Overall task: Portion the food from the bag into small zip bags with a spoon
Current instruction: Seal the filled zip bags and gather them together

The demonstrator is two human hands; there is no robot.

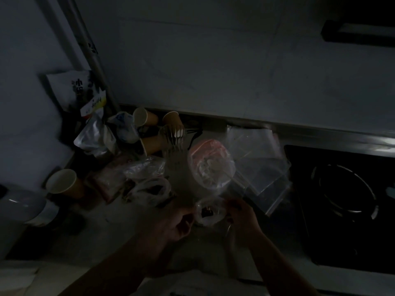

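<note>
On a dim kitchen counter [128, 242], low in the frame, left hand [179, 223] and right hand [241, 214] pinch a small bag [208, 212] holding some dark food, with empty zip bags [260, 159] waiting above right.

A single head-worn camera looks steeply down and forward, close over a dim pale kitchen counter [111, 238] beside a black gas hob [346, 201].

Dim light hides what the small bag [208, 212] holds; the stove [350, 201] is cropped.
</note>
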